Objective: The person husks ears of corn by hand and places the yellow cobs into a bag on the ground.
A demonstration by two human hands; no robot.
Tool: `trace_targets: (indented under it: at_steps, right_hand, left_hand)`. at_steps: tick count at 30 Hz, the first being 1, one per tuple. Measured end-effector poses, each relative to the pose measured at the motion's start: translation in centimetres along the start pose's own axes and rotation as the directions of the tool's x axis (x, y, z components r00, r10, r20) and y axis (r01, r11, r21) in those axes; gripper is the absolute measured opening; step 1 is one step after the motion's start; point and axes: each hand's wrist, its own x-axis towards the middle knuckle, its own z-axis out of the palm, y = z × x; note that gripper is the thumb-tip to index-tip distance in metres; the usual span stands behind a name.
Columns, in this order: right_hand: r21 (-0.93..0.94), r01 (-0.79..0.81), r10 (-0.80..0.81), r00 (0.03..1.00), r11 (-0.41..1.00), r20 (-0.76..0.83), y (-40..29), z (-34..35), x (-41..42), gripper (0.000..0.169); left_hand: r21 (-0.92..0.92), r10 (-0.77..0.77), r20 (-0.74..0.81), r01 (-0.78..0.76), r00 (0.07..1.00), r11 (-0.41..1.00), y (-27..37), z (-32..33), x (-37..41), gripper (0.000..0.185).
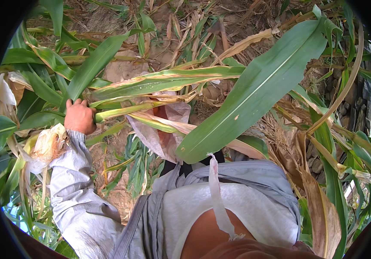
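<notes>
My left hand [80, 117] is closed around a green corn stalk [124, 111] at the left. Long leaves run rightward from the stalk, some with dried yellow-brown edges [172, 77]. Just below that wrist, against the grey sleeve, is a corn ear in a pale dry husk [50, 142] with brown silk. Before my waist, partly behind the leaves, hangs a thin whitish plastic bag [146, 136]; something reddish shows through it. A broad green corn leaf [256, 87] slants across the right of centre. My right hand is out of view.
Bare brown soil [117, 69] strewn with dry leaves lies ahead. Bent corn stalks and a dry brown leaf [322, 213] crowd the right side, with stacked stones [345, 111] behind. Dense corn leaves [40, 87] fill the left. A torn whitish strip [217, 194] hangs before my chest.
</notes>
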Motion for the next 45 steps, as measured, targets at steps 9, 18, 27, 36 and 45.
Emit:
trace_targets:
  at_steps: [9, 18, 27, 36, 45]
  right_hand:
    - [-0.178, 0.628, -0.653, 0.727, 0.757, -0.210, -8.6, 0.7, 15.6, 0.024]
    - [-0.314, 0.044, -0.082, 0.991, 0.948, -0.109, 10.3, 6.8, 19.2, 0.022]
    - [-0.155, -0.238, 0.251, 0.965, 0.959, 0.071, 15.6, 6.3, 4.3, 0.020]
    - [0.244, -0.142, 0.115, 0.986, 0.959, 0.121, 12.3, 5.7, 4.9, 0.019]
    - [-0.101, -0.095, 0.118, 0.958, 0.990, 0.263, 9.9, 0.8, -3.2, 0.013]
  left_hand:
    - [-0.231, 0.075, -0.269, -0.140, 0.960, 0.963, 2.2, 4.3, -2.7, 0.008]
    - [-0.230, 0.019, -0.271, -0.084, 0.962, 0.970, 2.2, 4.2, -1.4, 0.011]
    - [-0.207, 0.049, -0.230, -0.098, 0.972, 0.973, -1.2, 8.9, -0.8, 0.006]
    - [-0.198, 0.018, -0.397, -0.105, 0.918, 0.975, -0.8, 1.9, -2.0, 0.005]
    - [-0.281, -0.135, -0.317, 0.043, 0.939, 0.959, 1.5, 0.8, -9.5, 0.010]
